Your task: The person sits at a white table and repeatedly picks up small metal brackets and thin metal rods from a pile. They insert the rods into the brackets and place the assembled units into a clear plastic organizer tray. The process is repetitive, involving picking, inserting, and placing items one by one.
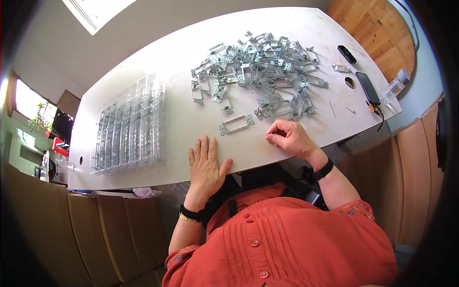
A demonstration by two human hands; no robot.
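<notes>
My left hand (206, 165) lies flat near the table's front edge, fingers stretched out and thumb apart, with nothing in it. To its right, my right hand (292, 138) rests on the table with thumb and forefinger pinched. A small dark bit shows at the pinch, too small to name. Just beyond both hands lies a single rectangular metal bracket (223, 128), an open frame with plates at its ends. Behind it spreads a loose heap of similar metal brackets (248, 71). Left of my left hand sits a clear plastic tray (161, 126) with rows of compartments holding small parts.
On the right lie a phone (367, 88), a black device (346, 54), a lone bracket (341, 69), a thin rod (332, 109) and keys (376, 110). A clear bottle (396, 87) is at the right edge. Cardboard boxes (110, 234) stand below the table's left side.
</notes>
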